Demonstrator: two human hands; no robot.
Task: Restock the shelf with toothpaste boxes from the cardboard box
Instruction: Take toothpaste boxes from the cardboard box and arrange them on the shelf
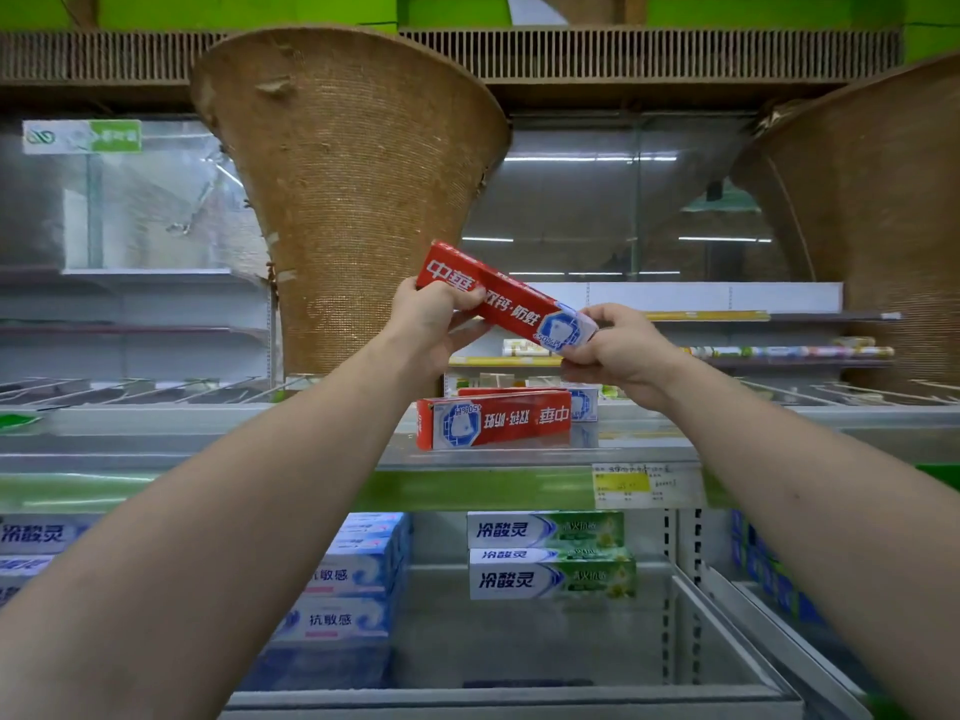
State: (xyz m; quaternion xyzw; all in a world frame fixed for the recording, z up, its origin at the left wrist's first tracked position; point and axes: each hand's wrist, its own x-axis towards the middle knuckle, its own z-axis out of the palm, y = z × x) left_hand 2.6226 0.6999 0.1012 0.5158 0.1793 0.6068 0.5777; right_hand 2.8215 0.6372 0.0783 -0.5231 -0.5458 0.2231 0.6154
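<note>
A red toothpaste box (506, 296) is held in the air, tilted down to the right, above the top shelf (519, 457). My left hand (434, 317) grips its upper left end and my right hand (621, 348) pinches its white lower right end. Below it on the shelf lies another red toothpaste box (493, 420), upside down as I see it, with a second red box (524, 392) right behind it. The cardboard box is out of view.
A lower shelf holds green-and-white toothpaste boxes (550, 556) in the middle and blue-and-white ones (343, 589) on the left. A price tag (631, 483) hangs on the shelf's front edge. Large woven baskets (343, 163) stand behind the shelf. Wire dividers (130, 389) line the shelf on both sides.
</note>
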